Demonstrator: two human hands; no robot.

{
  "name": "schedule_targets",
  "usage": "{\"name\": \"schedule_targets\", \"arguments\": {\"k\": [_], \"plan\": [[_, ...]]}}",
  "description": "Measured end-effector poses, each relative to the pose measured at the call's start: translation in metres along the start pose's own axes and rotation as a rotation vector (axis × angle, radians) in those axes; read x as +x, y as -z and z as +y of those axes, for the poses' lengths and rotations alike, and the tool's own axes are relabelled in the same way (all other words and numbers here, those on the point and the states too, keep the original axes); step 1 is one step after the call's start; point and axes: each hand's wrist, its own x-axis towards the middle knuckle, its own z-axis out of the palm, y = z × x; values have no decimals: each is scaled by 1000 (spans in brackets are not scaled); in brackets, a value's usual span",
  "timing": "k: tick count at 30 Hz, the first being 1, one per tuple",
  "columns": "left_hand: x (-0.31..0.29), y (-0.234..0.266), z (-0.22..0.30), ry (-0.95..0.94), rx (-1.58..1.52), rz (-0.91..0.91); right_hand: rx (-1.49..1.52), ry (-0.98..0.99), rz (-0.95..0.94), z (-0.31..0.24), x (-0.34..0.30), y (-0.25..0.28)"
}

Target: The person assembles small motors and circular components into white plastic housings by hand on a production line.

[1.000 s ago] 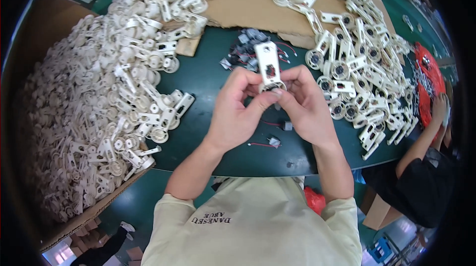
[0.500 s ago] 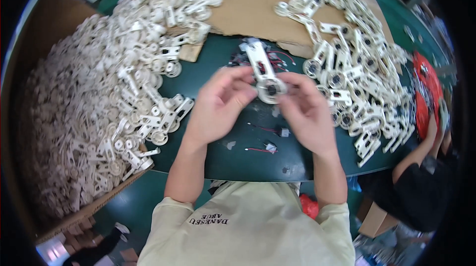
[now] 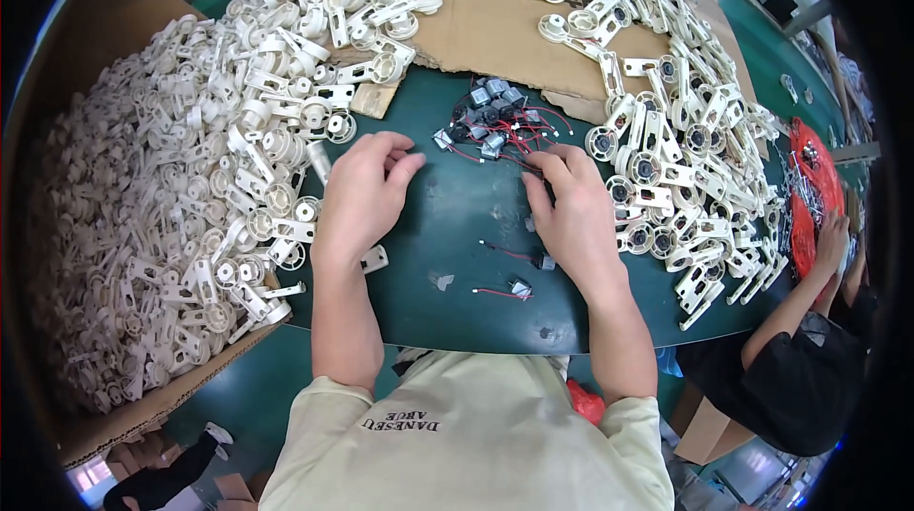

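Observation:
My left hand [image 3: 364,195] is beside the left heap of white plastic brackets [image 3: 276,145], its thumb and fingers curled but apart, nothing visible between them. One white bracket [image 3: 375,259] shows partly from under that wrist. To the right, my right hand [image 3: 576,216] hovers at the near side of a pile of small silver motors [image 3: 495,116] with red and black wires. Its thumb and forefinger are apart, the forefinger tip close to the wires; whether it touches them I cannot tell. Nearer me lie two single motors, one [image 3: 544,263] by my right hand, another [image 3: 520,289] below it.
White brackets with dark round centres [image 3: 657,168] are heaped on the right. Cardboard [image 3: 486,30] covers the far table. A large carton [image 3: 181,406] holds the left heap. At far right, another person's hand [image 3: 832,243] is at a red bag [image 3: 817,168].
The white bracket with a dark round centre is no longer between my hands. My left hand has moved left to the bracket heap. The motor pile is now uncovered, with my right hand beside it.

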Motion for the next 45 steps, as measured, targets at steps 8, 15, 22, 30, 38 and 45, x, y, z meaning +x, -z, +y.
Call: {"name": "schedule_targets", "arguments": {"k": [8, 15, 22, 30, 38, 45], "plan": [[-1, 29, -9, 135, 24, 262, -186, 169, -123, -14, 17, -23], [-75, 53, 28, 95, -20, 77, -31, 105, -83, -4, 15, -14], [-146, 49, 2, 277, 329, -261, 599, -236, -53, 1, 11, -13], [-129, 27, 29, -18, 345, -292, 1180, -500, -6, 17, 15, 9], [-85, -5, 31, -109, 464, 18, 1251, -439, 65, 33, 11, 42], [-74, -7, 42, -68, 235, -120, 1445, -433, -55, 25, 9, 49]]}}
